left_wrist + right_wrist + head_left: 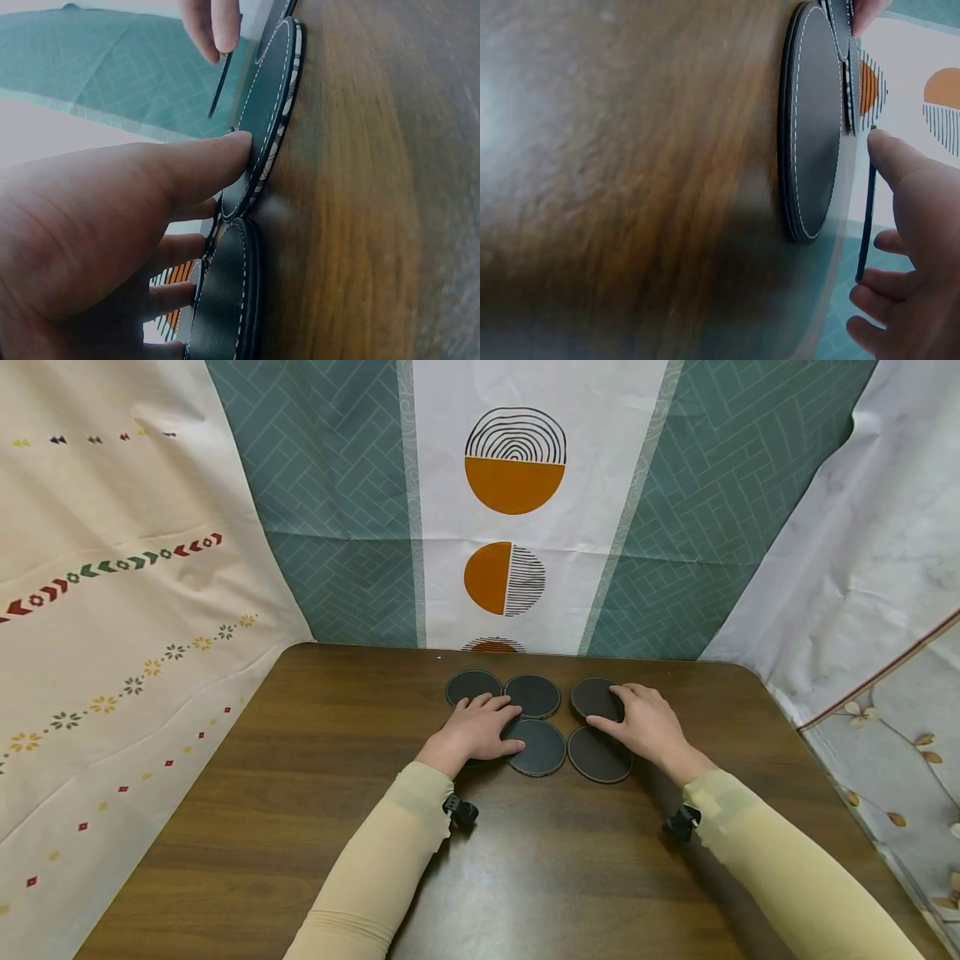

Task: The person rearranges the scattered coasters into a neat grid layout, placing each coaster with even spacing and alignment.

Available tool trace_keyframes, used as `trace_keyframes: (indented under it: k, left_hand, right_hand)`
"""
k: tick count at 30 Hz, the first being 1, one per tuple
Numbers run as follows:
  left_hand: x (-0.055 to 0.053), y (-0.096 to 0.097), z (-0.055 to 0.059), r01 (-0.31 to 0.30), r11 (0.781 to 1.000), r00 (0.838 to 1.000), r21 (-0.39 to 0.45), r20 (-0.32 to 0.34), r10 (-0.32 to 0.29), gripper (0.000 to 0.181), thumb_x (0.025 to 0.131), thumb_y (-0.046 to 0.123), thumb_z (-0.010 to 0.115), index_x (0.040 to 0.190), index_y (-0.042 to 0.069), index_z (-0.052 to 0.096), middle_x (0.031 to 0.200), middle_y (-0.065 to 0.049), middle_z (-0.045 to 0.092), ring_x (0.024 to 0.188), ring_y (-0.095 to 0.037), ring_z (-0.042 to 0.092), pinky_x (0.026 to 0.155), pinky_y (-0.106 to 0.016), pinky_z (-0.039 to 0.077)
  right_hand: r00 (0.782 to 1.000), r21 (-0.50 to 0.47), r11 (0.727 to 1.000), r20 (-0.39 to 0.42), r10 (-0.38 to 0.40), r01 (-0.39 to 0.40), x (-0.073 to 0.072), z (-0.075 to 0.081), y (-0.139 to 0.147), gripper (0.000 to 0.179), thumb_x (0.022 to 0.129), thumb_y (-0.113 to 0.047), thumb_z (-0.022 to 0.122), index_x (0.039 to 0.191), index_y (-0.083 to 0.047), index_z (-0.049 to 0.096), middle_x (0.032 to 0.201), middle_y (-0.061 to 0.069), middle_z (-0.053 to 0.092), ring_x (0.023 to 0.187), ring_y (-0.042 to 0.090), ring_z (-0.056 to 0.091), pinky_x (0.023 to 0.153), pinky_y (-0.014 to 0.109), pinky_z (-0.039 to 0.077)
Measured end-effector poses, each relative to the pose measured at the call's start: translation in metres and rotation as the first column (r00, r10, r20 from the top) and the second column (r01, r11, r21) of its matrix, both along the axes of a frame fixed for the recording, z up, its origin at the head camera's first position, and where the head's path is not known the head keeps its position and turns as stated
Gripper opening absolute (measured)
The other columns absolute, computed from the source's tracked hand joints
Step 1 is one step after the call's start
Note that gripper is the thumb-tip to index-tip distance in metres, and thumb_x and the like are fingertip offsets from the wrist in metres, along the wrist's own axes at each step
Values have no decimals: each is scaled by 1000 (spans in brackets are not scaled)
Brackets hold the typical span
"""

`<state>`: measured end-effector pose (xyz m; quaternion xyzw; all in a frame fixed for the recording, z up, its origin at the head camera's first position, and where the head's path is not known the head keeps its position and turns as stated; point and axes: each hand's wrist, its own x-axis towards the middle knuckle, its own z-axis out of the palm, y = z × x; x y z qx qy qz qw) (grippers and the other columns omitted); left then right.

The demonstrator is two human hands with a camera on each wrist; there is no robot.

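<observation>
Round black leather coasters with pale stitching lie in two rows on the table. My right hand point(651, 727) pinches one coaster point(590, 700) by its edge between thumb and fingers; in the right wrist view this coaster point(867, 221) is raised off the table. Just in front of it lies the front right coaster point(600, 756), which looks thick, perhaps stacked. My left hand point(477, 731) spreads over the left coasters, its thumb on the front middle coaster point(537, 752). The front left one is mostly hidden beneath that hand. Behind are the back left coaster point(472, 683) and back middle coaster point(532, 696).
The brown wooden table point(315, 810) extends around the coasters. Its back edge meets a hanging patterned cloth point(345, 568), with pale cloths at both sides. A small black wrist camera point(460, 811) sits on the left wrist, another camera point(681, 823) on the right.
</observation>
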<state>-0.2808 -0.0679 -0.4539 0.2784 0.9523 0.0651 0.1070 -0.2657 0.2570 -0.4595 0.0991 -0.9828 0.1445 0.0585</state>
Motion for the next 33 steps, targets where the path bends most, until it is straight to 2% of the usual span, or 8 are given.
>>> trace_keyframes:
  k: [9, 24, 33]
  left_hand:
    - [0, 0, 0, -2, 1000, 1000, -1, 0, 2, 76, 109, 60, 62, 173, 26, 41, 181, -3, 29, 167, -33, 22, 132, -64, 19]
    - [0, 0, 1, -3, 1000, 1000, 2, 4, 3, 76, 109, 60, 62, 173, 26, 41, 181, -3, 29, 167, -34, 22, 132, -63, 19]
    - [0, 0, 0, -6, 1000, 1000, 2, 2, 6, 75, 109, 60, 63, 173, 27, 42, 181, -2, 30, 167, -33, 23, 132, -63, 19]
  right_hand:
    - [1000, 4, 1000, 10, 7, -7, -6, -1, -4, 87, 102, -59, 74, 154, 9, 57, 156, 34, 54, 143, 57, 47, 120, 69, 36]
    - [997, 38, 999, 75, -16, 13, -20, -6, -10, 86, 104, -58, 72, 156, 9, 55, 156, 36, 52, 144, 58, 46, 120, 69, 36]
    - [996, 40, 999, 87, -8, 5, -22, -7, -15, 84, 104, -58, 70, 156, 7, 56, 156, 36, 52, 143, 58, 47, 118, 71, 38]
